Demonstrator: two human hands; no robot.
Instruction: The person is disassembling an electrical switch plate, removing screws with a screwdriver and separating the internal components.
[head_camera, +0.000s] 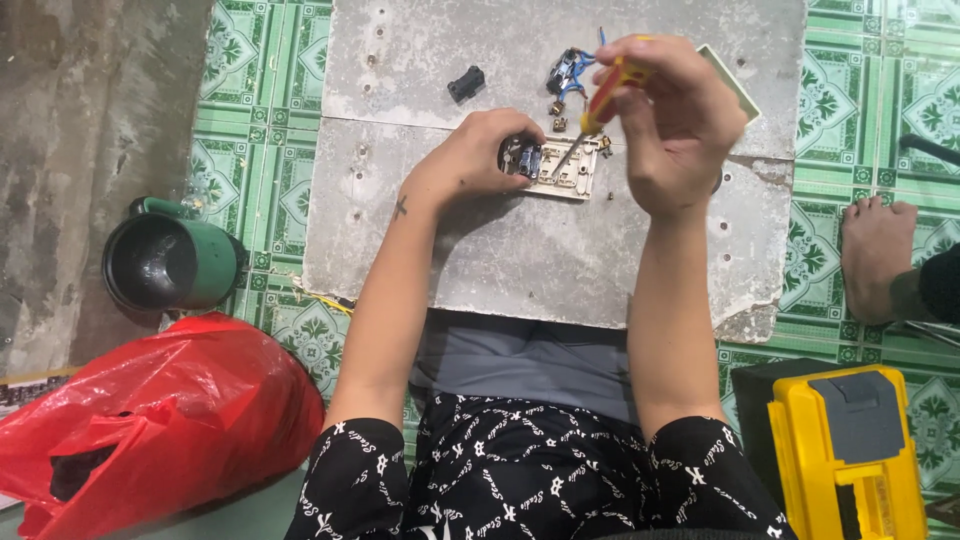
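Cream switch plate lies near the middle of the grey slab surface, which rests on green patterned floor tiles. Left hand is closed around a small dark part pressed against the plate's left end. Right hand grips a screwdriver with a red and yellow handle, its tip angled down to the plate. Blue wired parts and a small black block lie just beyond the plate on the slab. 1 green mug and 1 red plastic bag sit on the person's left; a yellow case sits on the right, near another person's bare foot.
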